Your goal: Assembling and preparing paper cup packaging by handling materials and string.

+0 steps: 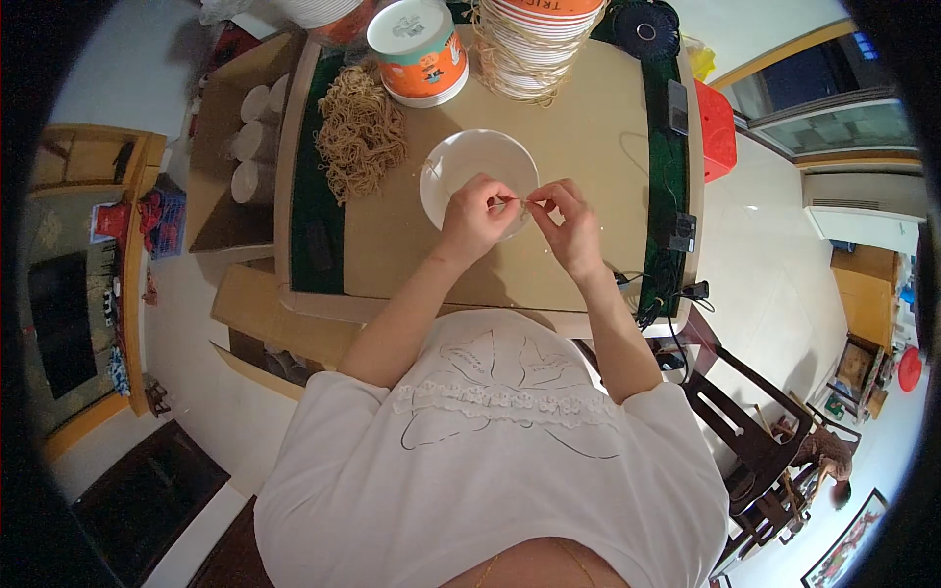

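Observation:
Both hands meet over the near right rim of a white bowl (pixel 461 160). My left hand (pixel 474 218) is closed in a pinch, its fingertips turned toward the right. Just beside it, my right hand (pixel 569 227) pinches as well, with the fingertips of the two hands almost touching. Something small and thin seems to be held between them, too fine to name. A tangled heap of tan strings (pixel 360 132) lies to the left of the bowl. Behind the bowl stand an orange and white paper tub (pixel 423 69) and a stack of tubs (pixel 534 49) with tan strings looped around it.
A brown board (pixel 412 265) covers most of the table. Cables and a black adapter (pixel 680 232) lie along the right edge, with a phone (pixel 677 107) farther back. An open carton (pixel 230 196) of white rolls or cups stands left; dark wooden chairs (pixel 735 412) stand right.

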Demonstrator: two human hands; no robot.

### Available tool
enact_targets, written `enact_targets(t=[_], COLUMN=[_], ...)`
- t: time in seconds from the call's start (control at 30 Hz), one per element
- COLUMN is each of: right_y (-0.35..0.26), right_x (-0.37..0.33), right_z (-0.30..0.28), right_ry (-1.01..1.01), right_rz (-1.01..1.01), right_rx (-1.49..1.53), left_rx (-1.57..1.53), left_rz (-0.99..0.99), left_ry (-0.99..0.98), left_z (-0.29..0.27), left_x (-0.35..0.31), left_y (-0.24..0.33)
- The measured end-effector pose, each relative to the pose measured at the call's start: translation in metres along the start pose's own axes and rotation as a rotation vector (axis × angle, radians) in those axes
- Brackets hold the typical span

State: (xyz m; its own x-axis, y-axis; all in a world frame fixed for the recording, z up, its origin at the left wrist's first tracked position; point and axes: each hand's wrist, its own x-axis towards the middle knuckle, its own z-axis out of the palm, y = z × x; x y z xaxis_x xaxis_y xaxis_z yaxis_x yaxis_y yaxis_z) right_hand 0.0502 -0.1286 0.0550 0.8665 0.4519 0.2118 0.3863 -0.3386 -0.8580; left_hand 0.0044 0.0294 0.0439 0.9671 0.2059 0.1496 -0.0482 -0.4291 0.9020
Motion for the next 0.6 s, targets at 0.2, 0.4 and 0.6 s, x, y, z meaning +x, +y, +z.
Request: enact_targets(t=[0.2,0.4,0.6], right_y=[0.002,0.004,0.009], right_x=[0.001,-0.001,-0.003], right_z=[0.000,0.001,0.004], right_ry=[-0.004,-0.026,0.010], right_rz=[-0.033,-0.017,0.038], right_rx=[-0.005,0.017,0.077], left_rx=[-0.025,-0.034,-0.047], left_rz=[-0.006,0.006,0.024], left_ry=[-0.016,-0.022,0.000], left_z=[0.001,0.002,0.003], left_x=[0.000,0.000,0.000], left_y=[0.002,0.000,-0.009])
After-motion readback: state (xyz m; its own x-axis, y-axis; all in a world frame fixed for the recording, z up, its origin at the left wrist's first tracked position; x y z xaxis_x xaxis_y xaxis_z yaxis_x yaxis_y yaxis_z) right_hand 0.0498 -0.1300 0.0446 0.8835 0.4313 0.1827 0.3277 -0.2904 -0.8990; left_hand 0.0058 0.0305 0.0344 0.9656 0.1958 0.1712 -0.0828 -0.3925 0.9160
